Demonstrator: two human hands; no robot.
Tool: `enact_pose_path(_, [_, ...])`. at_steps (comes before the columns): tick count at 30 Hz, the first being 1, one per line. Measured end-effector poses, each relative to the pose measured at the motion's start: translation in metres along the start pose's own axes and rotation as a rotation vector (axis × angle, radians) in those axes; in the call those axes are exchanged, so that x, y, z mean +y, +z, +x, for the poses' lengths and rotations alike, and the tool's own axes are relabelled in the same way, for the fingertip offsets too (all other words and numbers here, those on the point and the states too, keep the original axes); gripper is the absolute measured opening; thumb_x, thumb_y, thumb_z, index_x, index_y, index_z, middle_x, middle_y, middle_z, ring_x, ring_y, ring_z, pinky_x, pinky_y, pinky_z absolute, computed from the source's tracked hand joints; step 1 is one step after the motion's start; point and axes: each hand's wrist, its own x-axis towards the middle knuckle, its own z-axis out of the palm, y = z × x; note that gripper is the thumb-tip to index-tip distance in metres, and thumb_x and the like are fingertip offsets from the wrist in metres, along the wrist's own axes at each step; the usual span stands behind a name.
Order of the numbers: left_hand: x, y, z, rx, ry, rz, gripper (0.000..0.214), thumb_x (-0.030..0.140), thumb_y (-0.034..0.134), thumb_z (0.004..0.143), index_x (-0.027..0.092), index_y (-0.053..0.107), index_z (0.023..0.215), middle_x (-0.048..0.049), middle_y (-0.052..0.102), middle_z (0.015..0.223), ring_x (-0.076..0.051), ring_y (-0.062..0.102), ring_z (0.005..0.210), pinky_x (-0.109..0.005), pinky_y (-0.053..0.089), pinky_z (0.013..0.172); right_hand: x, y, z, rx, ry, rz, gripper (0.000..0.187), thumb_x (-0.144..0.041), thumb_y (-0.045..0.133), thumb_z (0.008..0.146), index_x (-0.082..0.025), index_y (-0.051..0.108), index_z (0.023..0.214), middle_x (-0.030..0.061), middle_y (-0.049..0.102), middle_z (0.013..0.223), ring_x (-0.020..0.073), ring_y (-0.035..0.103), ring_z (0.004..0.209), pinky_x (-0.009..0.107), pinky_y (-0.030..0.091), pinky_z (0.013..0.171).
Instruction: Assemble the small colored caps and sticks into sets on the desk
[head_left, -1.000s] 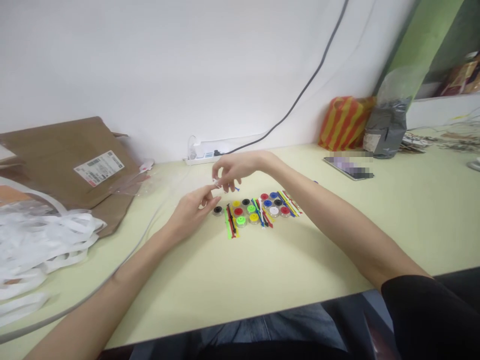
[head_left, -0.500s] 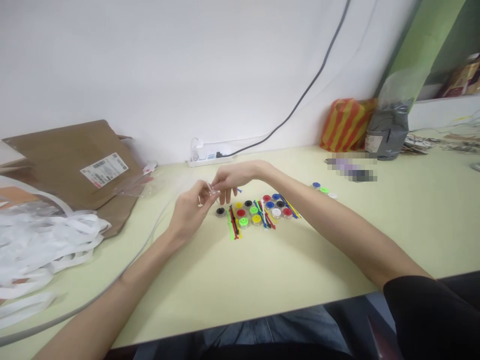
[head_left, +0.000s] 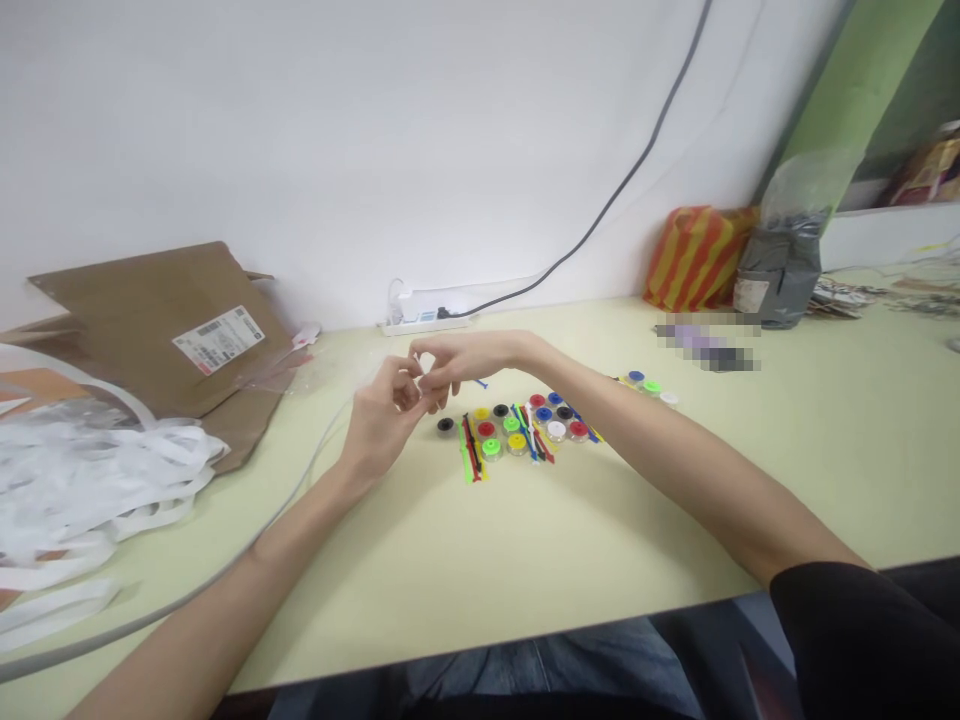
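My left hand (head_left: 382, 415) and my right hand (head_left: 469, 358) meet fingertip to fingertip above the table. Both pinch a small clear plastic piece (head_left: 422, 391), mostly hidden by the fingers; its exact kind does not show. Just right of and below the hands stands a black-topped disc with a clear base (head_left: 445, 427). Beyond it are several similar discs in red (head_left: 486, 430), yellow (head_left: 517, 442), green, blue and white. Between them lie bundles of thin plastic arrows (head_left: 471, 450) in mixed colours. One blue arrow (head_left: 481, 384) lies behind my right fingers.
At left are brown cardboard packaging (head_left: 142, 310) and a heap of white strips (head_left: 112, 460). A grey cable (head_left: 247, 550) crosses the table (head_left: 420, 570) beside my left forearm. By the wall sits a power strip (head_left: 424, 322). Striped (head_left: 697, 258) and grey (head_left: 780, 265) bags stand back right.
My right fingers have shifted slightly left and curled in around the clear piece with the left fingers. The camera view has moved a little; the discs and arrows keep their arrangement.
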Motion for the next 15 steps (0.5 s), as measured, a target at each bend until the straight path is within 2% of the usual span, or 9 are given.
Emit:
enact_pose_path(4, [0.002,0.0004,0.0005,0.049,0.07,0.013,0.033,0.035,0.068,0.085,0.025,0.052,0.112,0.0038,0.059,0.079,-0.013,0.062,0.073,-0.029,0.053,0.072,0.0027,-0.0016,0.0027,0.087,-0.019,0.006,0.012,-0.018,0.056,0.093,-0.021,0.046,0.098,0.0011,0.074,0.083,0.0146,0.07,0.077,0.022,0.05,0.064])
enact_pose_path(8, [-0.0018,0.0017,0.002,0.125,0.058,0.036,0.032,0.036,0.066,0.087,0.024,0.048,0.11,-0.0006,0.06,0.098,-0.013,0.061,0.08,-0.029,0.052,0.071,0.0048,-0.0057,0.0012,0.089,-0.072,-0.007,0.01,-0.017,0.054,0.094,-0.02,0.045,0.095,0.0028,0.073,0.084,0.0138,0.069,0.078,0.022,0.05,0.066])
enact_pose_path(11, [-0.0052,0.0014,0.0032,0.086,0.037,0.049,0.027,0.039,0.061,0.09,0.023,0.05,0.108,-0.0031,0.062,0.105,-0.015,0.062,0.085,-0.031,0.052,0.074,0.0033,-0.0075,-0.0017,0.049,-0.13,-0.015,0.009,-0.018,0.056,0.093,-0.019,0.047,0.092,0.0037,0.072,0.085,0.0137,0.068,0.079,0.023,0.05,0.067])
enact_pose_path(15, [-0.0032,-0.0015,0.0038,0.022,0.045,0.081,0.024,0.043,0.06,0.091,0.021,0.057,0.096,-0.0035,0.066,0.093,-0.018,0.062,0.084,-0.033,0.051,0.076,-0.0002,-0.0083,-0.0064,0.017,-0.124,0.009,0.007,-0.021,0.059,0.093,-0.018,0.052,0.093,0.0029,0.072,0.083,0.0127,0.067,0.076,0.023,0.051,0.068])
